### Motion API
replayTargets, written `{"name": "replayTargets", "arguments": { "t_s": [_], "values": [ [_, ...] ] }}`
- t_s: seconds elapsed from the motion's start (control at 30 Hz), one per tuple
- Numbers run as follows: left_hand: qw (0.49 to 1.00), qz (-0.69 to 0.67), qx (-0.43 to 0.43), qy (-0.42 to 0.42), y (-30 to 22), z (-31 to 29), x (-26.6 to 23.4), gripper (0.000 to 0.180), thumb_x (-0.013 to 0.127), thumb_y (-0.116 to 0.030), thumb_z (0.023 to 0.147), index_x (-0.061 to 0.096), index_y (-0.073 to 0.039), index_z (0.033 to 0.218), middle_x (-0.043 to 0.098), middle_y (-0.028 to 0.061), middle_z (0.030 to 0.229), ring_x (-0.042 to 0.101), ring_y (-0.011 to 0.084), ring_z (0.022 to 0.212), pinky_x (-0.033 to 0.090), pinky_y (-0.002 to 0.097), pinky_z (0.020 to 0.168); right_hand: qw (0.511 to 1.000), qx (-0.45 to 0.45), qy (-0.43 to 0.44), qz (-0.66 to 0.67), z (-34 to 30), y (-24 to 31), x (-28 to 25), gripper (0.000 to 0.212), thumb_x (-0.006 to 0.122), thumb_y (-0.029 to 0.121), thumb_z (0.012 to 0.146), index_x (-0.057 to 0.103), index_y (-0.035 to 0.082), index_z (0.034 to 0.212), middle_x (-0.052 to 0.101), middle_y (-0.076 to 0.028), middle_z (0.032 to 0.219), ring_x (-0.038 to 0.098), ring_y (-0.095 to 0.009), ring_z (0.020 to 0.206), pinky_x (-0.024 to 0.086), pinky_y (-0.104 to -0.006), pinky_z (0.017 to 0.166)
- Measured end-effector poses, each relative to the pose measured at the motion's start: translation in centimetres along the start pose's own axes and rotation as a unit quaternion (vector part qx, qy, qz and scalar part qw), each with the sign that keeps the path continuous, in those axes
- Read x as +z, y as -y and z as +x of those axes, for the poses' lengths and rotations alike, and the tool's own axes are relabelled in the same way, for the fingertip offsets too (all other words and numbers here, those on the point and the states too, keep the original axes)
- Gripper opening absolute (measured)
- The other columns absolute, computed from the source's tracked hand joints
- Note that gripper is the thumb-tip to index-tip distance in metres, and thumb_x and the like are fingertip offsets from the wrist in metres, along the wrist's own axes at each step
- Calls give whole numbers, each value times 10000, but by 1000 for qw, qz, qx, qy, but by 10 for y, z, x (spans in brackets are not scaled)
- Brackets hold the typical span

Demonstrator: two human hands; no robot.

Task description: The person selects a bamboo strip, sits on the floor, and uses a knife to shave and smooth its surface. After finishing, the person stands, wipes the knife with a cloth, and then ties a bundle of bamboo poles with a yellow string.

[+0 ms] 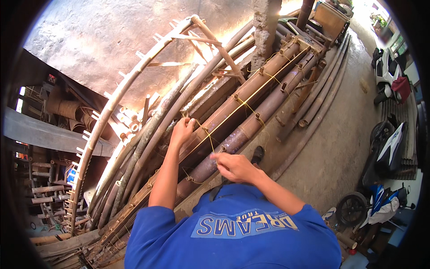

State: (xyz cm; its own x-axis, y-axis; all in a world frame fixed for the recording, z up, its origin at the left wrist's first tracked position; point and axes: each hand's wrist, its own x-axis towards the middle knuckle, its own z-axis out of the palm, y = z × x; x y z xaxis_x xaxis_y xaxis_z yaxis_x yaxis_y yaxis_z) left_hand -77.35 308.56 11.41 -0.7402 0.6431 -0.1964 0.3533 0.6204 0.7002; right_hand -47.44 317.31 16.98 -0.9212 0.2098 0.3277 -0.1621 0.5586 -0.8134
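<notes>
Two thick brown bamboo poles, a far one and a near one, lie side by side, running from lower left to upper right. Short wooden pegs stand out of them. A thin yellow cord stretches lengthwise along the poles, with shorter loops tied across. My left hand is closed in a pinch above the far pole, with a strand of cord at its fingertips. Over the near pole, my right hand is closed on a strand of yellow cord that runs up between the hands.
A curved bamboo piece with pegs arches at the left. Loose bamboo poles lie on the concrete floor to the right. A rough concrete post rises behind the work. Motorcycles are parked at the far right.
</notes>
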Motion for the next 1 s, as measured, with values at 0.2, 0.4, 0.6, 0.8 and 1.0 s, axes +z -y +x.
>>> {"name": "replayTargets", "arguments": {
  "t_s": [0.2, 0.4, 0.6, 0.8, 1.0],
  "values": [
    [947, 50, 80, 308, -3, -79, -25, 407, 719, -313, 945, 681, 10, 1190, 738, 141, 1048, 695, 258, 980, 538, 416, 847, 994, 21, -50, -91, 22, -37, 55, 154, 570, 35, 932, 629, 63, 1072, 648, -171, 932, 676, -413, 808, 565, -502, 720],
    [977, 92, 174, 80, 8, -106, 3, 165, 679, -109, 855, 648, 16, 957, 670, 285, 992, 627, 478, 1011, 492, 552, 880, 980, 64, -86, -169, 23, -45, 81, 85, 578, 63, 975, 616, 39, 1047, 622, -206, 968, 684, -433, 803, 575, -515, 687],
    [976, 97, 181, 69, 3, -106, 0, 163, 680, -106, 847, 687, 9, 962, 686, 277, 975, 645, 470, 993, 504, 547, 880, 972, 42, -165, -165, 29, -46, 93, 99, 621, 99, 991, 621, 40, 1071, 607, -168, 989, 703, -401, 805, 603, -466, 665],
    [975, 99, 182, 76, 1, -106, -5, 201, 694, -149, 867, 700, 17, 980, 687, 265, 957, 647, 454, 950, 502, 535, 855, 966, 59, -184, -173, 38, -53, 104, 92, 610, 97, 993, 576, 40, 1057, 611, -169, 981, 701, -412, 783, 599, -488, 640],
    [969, -116, -82, 204, 26, -59, -3, 257, 722, -260, 949, 741, -31, 834, 604, 20, 671, 518, 150, 583, 394, 339, 546, 967, 116, -181, -138, 46, -54, 111, 93, 549, 123, 1029, 505, 43, 1048, 625, -204, 932, 683, -459, 780, 579, -534, 635]
  ]
}}
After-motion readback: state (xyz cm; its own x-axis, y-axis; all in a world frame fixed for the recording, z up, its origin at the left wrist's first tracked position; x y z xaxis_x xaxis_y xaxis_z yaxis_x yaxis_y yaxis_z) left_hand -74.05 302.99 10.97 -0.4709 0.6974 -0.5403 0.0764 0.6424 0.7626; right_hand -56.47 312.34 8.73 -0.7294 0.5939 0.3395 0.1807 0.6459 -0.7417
